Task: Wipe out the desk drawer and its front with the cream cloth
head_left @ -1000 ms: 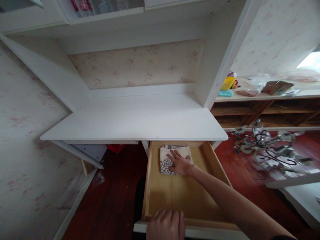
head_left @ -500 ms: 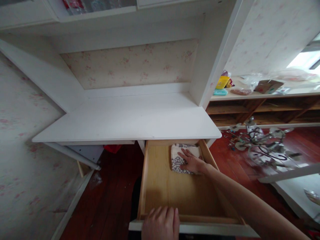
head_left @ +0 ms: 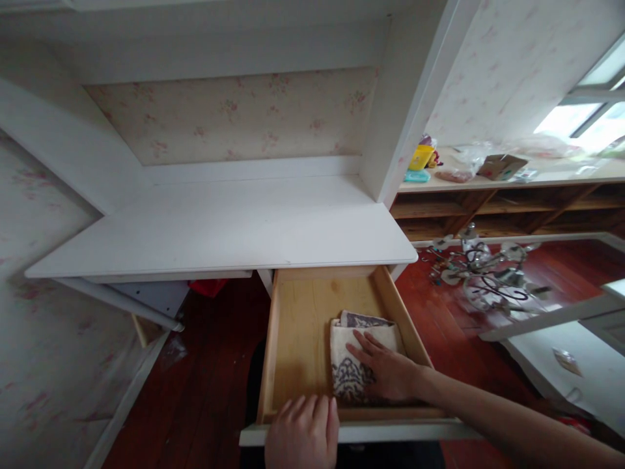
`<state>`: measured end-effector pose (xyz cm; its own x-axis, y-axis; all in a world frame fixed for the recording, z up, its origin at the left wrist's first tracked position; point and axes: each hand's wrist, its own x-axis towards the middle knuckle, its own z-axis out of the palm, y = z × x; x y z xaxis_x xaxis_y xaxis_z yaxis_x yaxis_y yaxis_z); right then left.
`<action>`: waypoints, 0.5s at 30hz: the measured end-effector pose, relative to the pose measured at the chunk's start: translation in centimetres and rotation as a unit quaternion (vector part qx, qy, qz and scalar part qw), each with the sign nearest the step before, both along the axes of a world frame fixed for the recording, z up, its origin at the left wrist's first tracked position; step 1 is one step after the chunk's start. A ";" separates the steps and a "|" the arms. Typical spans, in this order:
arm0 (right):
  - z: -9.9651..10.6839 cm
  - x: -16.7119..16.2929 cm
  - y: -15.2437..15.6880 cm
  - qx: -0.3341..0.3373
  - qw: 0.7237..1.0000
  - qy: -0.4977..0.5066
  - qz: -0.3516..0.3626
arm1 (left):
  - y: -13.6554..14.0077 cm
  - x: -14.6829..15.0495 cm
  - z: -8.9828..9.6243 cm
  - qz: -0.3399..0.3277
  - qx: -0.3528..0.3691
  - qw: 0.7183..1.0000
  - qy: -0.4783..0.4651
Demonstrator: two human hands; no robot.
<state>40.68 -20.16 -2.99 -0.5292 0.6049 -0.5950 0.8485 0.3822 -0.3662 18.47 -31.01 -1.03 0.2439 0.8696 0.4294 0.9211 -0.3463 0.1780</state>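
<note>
A wooden drawer (head_left: 303, 339) with a white front is pulled out from under the white desk (head_left: 234, 228). My left hand (head_left: 303, 431) is curled over the top of the drawer's front edge, gripping it. Inside the drawer, toward its front right, lies a folded towel (head_left: 349, 355), cream with a grey-brown pattern. My right hand (head_left: 385, 368) rests flat on this towel, fingers spread, pressing it against the drawer bottom. Part of the towel is hidden beneath the palm.
To the right, a chandelier (head_left: 488, 270) lies on the red wood floor (head_left: 439, 319). Behind it runs a low wooden shelf unit (head_left: 434, 207) bearing a yellow container (head_left: 420, 157), plastic bags and a cardboard box (head_left: 501, 167). White furniture (head_left: 551, 365) stands at the lower right.
My right hand has slid the towel from the back right of the drawer toward its front. My left hand stays on the drawer's front edge. The view has shifted slightly to the right.
</note>
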 end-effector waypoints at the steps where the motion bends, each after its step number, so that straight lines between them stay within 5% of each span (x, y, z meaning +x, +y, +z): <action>1: 0.1 -0.1 0.0 0.002 1.000 0.000 -0.005 | 0.0 0.0 0.0 0.001 0.001 1.000 0.002; 15: -1.6 -10.1 0.4 0.051 0.996 0.052 0.060 | -0.1 -0.1 -0.5 -0.004 0.012 1.000 -0.001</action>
<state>30.54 -19.77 -4.56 -0.6575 0.5871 -0.4723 0.7535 0.5187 -0.4041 18.37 -31.08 -1.48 0.2502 0.8569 0.4506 0.9175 -0.3585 0.1724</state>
